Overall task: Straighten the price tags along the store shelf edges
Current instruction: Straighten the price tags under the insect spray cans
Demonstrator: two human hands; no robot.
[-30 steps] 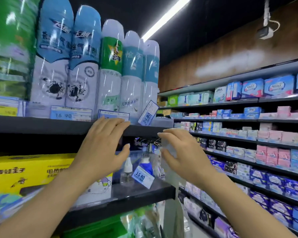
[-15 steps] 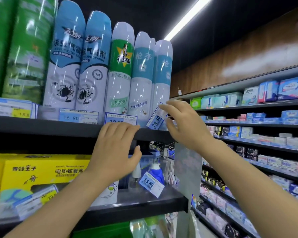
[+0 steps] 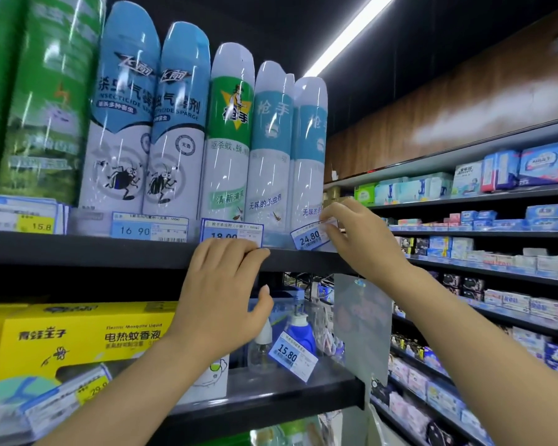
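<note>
A tilted price tag reading 24.80 (image 3: 310,238) sits at the right end of the upper black shelf edge (image 3: 110,252). My right hand (image 3: 358,236) pinches its right end between thumb and fingers. My left hand (image 3: 223,291) rests with straight fingers on the shelf edge, fingertips covering the bottom of the 18.00 tag (image 3: 231,230). A 16.90 tag (image 3: 149,227) stands level to the left. On the lower shelf a 15.80 tag (image 3: 292,355) hangs crooked, and a 29.9 tag (image 3: 68,397) tilts at lower left.
Tall insecticide spray cans (image 3: 174,123) stand behind the upper tags. Yellow mosquito-liquid boxes (image 3: 87,336) fill the lower shelf, with a blue refill bottle (image 3: 303,329) beside them. A long aisle of shelves with boxed goods (image 3: 496,220) runs off to the right.
My right hand rose from below the shelf to the 24.80 tag and took hold of it; the tag now lies less steeply. My left hand settled onto the shelf edge.
</note>
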